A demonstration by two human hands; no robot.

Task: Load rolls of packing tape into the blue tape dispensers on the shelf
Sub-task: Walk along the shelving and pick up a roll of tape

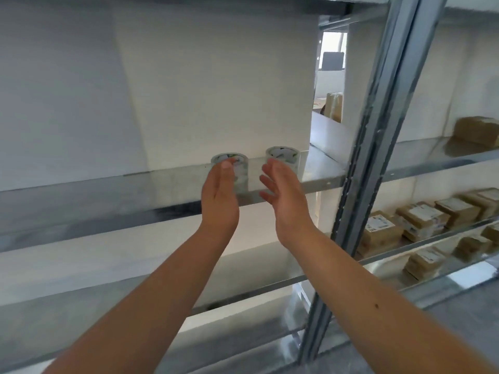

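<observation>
Since both my arms are stretched up and out, start with my hands: the left hand [220, 191] is open, fingers straight, with the fingertips touching the front of the left stack of clear tape rolls [230, 171]. The right hand [280, 188] is open too, palm turned inward, just in front of the right stack of tape rolls [283, 160]. Neither one is gripping anything yet.

Both stacks stand upright, side by side with a small gap between them, on the metal shelf [108, 190], close to its front edge.

My guess on handling: wrapped tape rolls are stiff and fairly light, but the clear film looks slick, and a tall stack could tip or slide apart. So I'd wrap fingers and thumb around the sides, low to middle, and squeeze evenly instead of pinching the top.

No blue dispensers anywhere in my view, so can't tell you where those are.

Farther right, past the steel upright [378, 147], the other shelves hold brown wrapped parcels [415, 220] with white labels, lying flat in rows. Another parcel sits on the higher shelf [478, 130]. What's inside them, no idea.
</observation>
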